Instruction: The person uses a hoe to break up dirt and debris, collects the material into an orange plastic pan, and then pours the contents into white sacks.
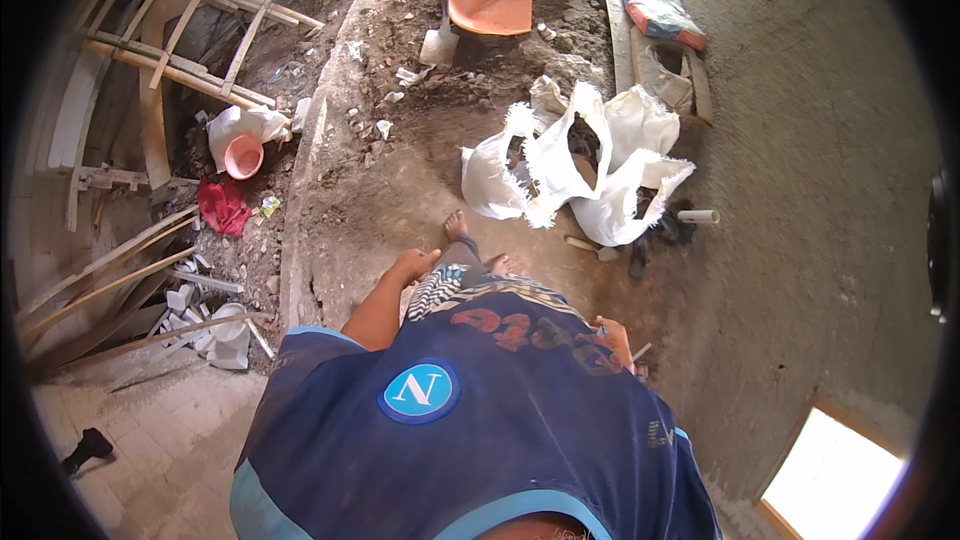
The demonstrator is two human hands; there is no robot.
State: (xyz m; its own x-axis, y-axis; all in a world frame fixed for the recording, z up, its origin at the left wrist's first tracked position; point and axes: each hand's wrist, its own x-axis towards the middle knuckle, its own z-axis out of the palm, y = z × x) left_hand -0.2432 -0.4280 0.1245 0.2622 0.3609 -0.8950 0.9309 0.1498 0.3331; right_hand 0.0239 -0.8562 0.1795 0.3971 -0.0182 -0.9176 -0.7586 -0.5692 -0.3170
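"What's worrying you there?"

"My bare foot [457, 226] is resting on gritty earth [400, 185], and a wooden-handled tool [580, 243] is lying just beside the sacks [495, 178]; a careless step could be catching its edge. The sacks are gaping too, so one bad knock could be tipping them and spilling anything inside."

"And your hands?"

"My left hand [415, 262] is hanging loosely at my side, showing nothing in its grasp. My shirt [545, 430] is partly covering my right hand [613, 342]; I can't tell whether it's gripping anything."

"Where are those sacks sitting?"

"They're clustering ahead, toward my right, sagging against one another. Their white cloth is fraying into fringes around wide, floppy mouths."

"Anything else?"

"A smooth, round pale pipe [698, 217] is lying near them. Farther ahead, a curved orange pan [500, 6] is sitting beside a flat-bladed shovel [440, 48]. The wall [800, 170] is showing a grainy grey face."
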